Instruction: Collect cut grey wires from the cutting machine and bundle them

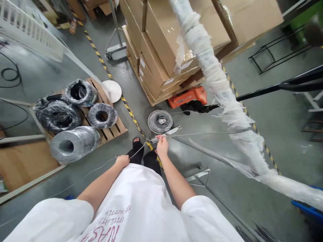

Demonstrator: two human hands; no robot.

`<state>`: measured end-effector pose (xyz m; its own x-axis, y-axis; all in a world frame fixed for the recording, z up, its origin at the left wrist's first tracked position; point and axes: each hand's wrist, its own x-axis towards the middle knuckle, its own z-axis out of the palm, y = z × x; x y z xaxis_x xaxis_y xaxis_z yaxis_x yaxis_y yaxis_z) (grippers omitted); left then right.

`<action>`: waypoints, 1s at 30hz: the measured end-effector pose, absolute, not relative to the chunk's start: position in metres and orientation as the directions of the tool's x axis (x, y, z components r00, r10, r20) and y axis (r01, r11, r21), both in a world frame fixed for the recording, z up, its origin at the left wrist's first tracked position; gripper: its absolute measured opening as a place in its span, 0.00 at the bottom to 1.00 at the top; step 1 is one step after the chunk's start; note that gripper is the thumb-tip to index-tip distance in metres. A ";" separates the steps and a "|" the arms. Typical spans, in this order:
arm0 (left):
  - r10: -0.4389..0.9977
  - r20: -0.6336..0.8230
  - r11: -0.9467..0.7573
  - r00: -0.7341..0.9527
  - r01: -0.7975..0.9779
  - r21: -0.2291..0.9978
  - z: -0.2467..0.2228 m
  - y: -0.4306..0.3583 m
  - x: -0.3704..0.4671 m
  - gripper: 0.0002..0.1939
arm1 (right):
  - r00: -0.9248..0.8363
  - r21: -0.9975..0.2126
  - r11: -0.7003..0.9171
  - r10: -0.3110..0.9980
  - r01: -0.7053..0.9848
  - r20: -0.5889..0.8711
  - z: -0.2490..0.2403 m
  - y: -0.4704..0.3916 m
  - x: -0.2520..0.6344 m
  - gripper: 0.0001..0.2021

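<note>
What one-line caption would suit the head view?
Left hand and right hand hold a thin cord, with stacked boxes ahead and wrapped coils on a pallet at left.

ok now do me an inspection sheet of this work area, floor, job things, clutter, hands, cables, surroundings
Surface: gray floor with yellow-black tape.
Job's things: thin cord; flat coil on the floor ahead.
Clutter: wrapped rolls on a wooden pallet, to the left.
Hands: left hand closed on the cord near the waist; right hand gripping it farther forward.
Cables: black cable at far left.
Surroundings: stacked cartons, orange "Willpower" unit, film-wrapped pole.
</note>
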<state>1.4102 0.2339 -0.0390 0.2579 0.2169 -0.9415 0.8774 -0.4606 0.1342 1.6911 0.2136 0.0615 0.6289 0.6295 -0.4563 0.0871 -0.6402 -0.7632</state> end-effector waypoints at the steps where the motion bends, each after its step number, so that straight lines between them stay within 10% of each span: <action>1: 0.218 -0.941 -0.467 0.260 0.874 0.133 -0.042 0.236 1.409 0.19 | 0.582 -0.730 -0.674 0.640 0.112 -0.502 0.048 0.211 1.683 0.17; 17: 0.286 -0.921 -0.343 0.266 0.925 0.161 -0.069 0.257 1.385 0.21 | 0.600 -0.677 -0.736 0.535 -0.017 -0.595 0.012 0.251 1.698 0.12; 30: 0.405 -0.914 0.398 -0.002 0.901 0.174 -0.034 0.143 1.343 0.20 | 0.530 -0.599 -0.714 0.371 -0.363 -0.763 0.052 0.306 1.709 0.11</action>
